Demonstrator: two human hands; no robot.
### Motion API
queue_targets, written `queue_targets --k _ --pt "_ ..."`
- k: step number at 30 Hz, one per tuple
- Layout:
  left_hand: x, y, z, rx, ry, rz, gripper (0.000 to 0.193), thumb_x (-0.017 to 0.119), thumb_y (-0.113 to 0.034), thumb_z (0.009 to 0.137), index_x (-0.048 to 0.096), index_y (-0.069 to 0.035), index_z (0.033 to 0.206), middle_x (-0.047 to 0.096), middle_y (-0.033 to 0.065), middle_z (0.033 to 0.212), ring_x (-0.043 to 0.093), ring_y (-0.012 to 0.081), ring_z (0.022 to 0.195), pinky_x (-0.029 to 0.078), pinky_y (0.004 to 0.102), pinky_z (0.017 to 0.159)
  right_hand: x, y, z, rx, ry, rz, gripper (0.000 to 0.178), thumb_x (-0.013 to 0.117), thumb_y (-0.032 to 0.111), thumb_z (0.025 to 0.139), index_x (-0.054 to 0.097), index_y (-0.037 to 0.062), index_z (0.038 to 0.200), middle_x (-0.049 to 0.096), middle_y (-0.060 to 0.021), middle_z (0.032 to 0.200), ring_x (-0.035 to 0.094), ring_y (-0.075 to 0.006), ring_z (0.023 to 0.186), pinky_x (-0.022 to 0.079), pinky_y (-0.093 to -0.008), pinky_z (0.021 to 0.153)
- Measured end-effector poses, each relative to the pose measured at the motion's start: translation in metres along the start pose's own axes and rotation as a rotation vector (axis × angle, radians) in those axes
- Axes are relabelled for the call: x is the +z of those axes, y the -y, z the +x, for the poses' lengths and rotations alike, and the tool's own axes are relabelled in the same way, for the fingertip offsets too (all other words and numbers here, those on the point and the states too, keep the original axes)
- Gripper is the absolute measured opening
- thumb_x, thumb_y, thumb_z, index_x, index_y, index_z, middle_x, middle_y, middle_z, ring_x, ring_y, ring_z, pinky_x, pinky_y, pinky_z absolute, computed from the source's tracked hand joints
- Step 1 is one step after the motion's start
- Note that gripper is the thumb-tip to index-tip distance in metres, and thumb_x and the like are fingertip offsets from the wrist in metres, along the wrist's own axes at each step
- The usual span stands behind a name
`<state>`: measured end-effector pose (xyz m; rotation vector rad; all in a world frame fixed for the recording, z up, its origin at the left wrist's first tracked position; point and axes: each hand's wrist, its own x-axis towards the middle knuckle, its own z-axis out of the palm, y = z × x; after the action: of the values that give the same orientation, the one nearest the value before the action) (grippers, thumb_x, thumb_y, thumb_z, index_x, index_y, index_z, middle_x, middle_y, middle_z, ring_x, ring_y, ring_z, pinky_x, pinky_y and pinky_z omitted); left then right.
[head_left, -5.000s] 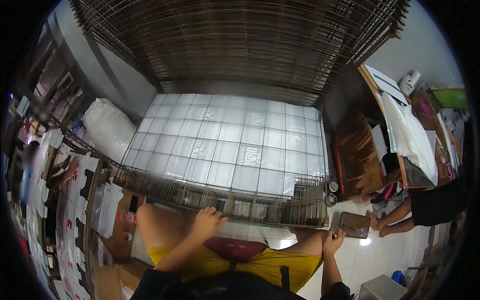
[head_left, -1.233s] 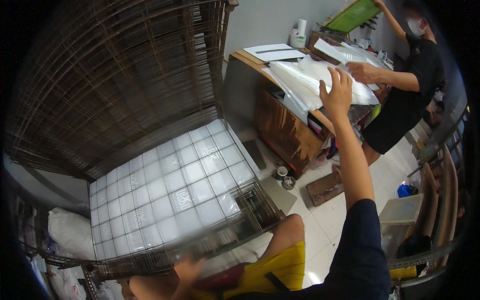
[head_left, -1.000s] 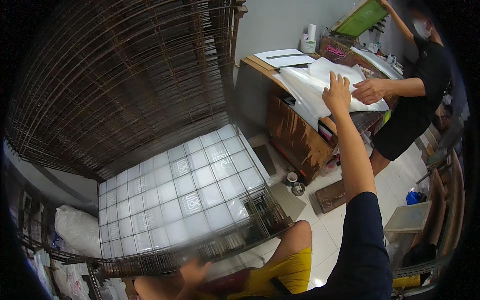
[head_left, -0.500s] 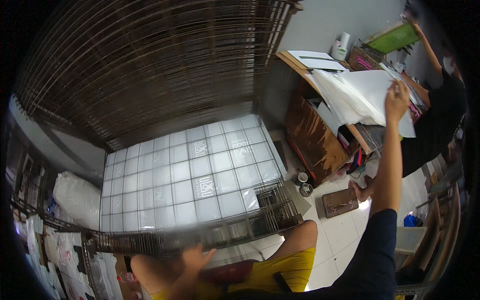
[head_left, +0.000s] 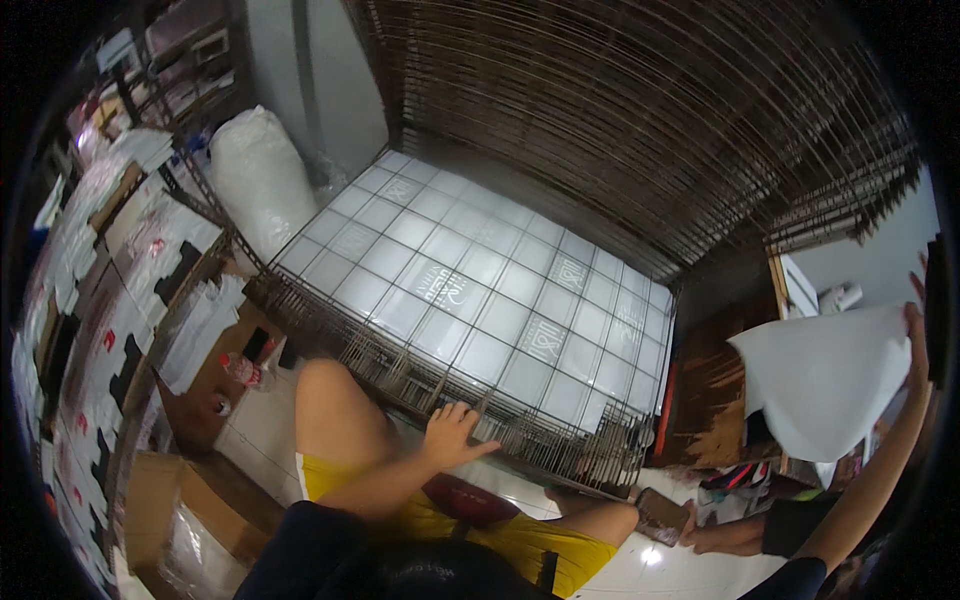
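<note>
A white translucent sheet (head_left: 825, 380) hangs at the right, its edge pinched in my right hand (head_left: 915, 335) at the end of my outstretched arm. My left hand (head_left: 453, 438) rests by the front edge of a wire drying rack (head_left: 420, 385). Its fingers are spread and it holds nothing. On the rack's lowered wire tray lie white sheets (head_left: 500, 290), some with a pale printed design, seen through the wire grid. Above and behind, many raised wire trays (head_left: 620, 110) lean back in a fan.
A stuffed white sack (head_left: 258, 175) stands past the rack's left end. Shelves at the left carry stacked white cut-outs (head_left: 125, 300). Below are an open cardboard box (head_left: 155, 510) and a bottle (head_left: 238, 368). At the right stand a worn wooden cabinet (head_left: 712, 385) and a co-worker's bare foot (head_left: 692, 530).
My view has swung left toward the rack. My right hand has drawn the sheet off the stack on the table; it now hangs free. My left hand stays by the rack's front edge.
</note>
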<state>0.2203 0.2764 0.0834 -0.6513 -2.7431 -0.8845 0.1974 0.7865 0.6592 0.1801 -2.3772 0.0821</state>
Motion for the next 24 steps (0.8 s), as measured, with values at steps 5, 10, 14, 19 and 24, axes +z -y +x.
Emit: queue_targets --k 5,10,14,19,24 --pt "-0.018 -0.015 -0.004 0.148 0.041 -0.067 0.05 0.063 -0.052 0.075 0.061 -0.006 0.093 0.049 0.0129 0.101 0.048 0.0268 0.096 0.04 0.0407 0.082 0.083 0.122 0.043 0.199 0.464 0.187 0.074 0.043 -0.006 0.066 0.04 0.0142 0.137 0.038 -0.0026 0.143 0.034 -0.0281 0.132 0.044 -0.024 0.079" --pt "-0.014 -0.022 -0.025 0.376 0.273 -0.251 0.042 0.06 -0.045 0.079 0.063 -0.004 0.087 0.053 0.0141 0.096 0.053 0.0308 0.093 0.042 0.0435 0.083 0.136 0.259 0.068 0.017 0.859 0.313 0.074 0.047 -0.009 0.064 0.044 0.0119 0.134 0.04 -0.0093 0.14 0.033 -0.0301 0.133 0.045 -0.0299 0.086" --pt "-0.026 -0.02 -0.043 0.52 0.78 -0.173 0.044 0.061 -0.048 0.079 0.062 -0.004 0.086 0.058 0.0135 0.084 0.06 0.0299 0.083 0.049 0.0429 0.069 0.169 0.343 0.086 -0.211 0.963 0.303 0.07 0.049 -0.009 0.065 0.045 0.0103 0.133 0.044 -0.0112 0.136 0.032 -0.0324 0.133 0.043 -0.0352 0.098" --pt "-0.031 -0.009 -0.042 0.544 0.955 -0.142 0.045 0.062 -0.048 0.078 0.063 -0.003 0.085 0.064 0.0129 0.087 0.063 0.0298 0.083 0.051 0.0422 0.072 0.197 0.421 0.11 -0.395 1.074 0.4 0.066 0.049 -0.011 0.063 0.049 0.0062 0.127 0.05 -0.0162 0.127 0.041 -0.0344 0.127 0.047 -0.0416 0.096" --pt "-0.052 -0.014 -0.007 0.522 1.024 -0.125 0.037 0.067 -0.04 0.069 0.07 -0.007 0.085 0.068 0.0134 0.088 0.065 0.0295 0.085 0.051 0.0414 0.071 0.225 0.504 0.12 -0.438 1.116 0.43 0.061 0.048 -0.01 0.058 0.055 -0.0002 0.118 0.053 -0.0177 0.122 0.05 -0.0306 0.12 0.051 -0.037 0.089"
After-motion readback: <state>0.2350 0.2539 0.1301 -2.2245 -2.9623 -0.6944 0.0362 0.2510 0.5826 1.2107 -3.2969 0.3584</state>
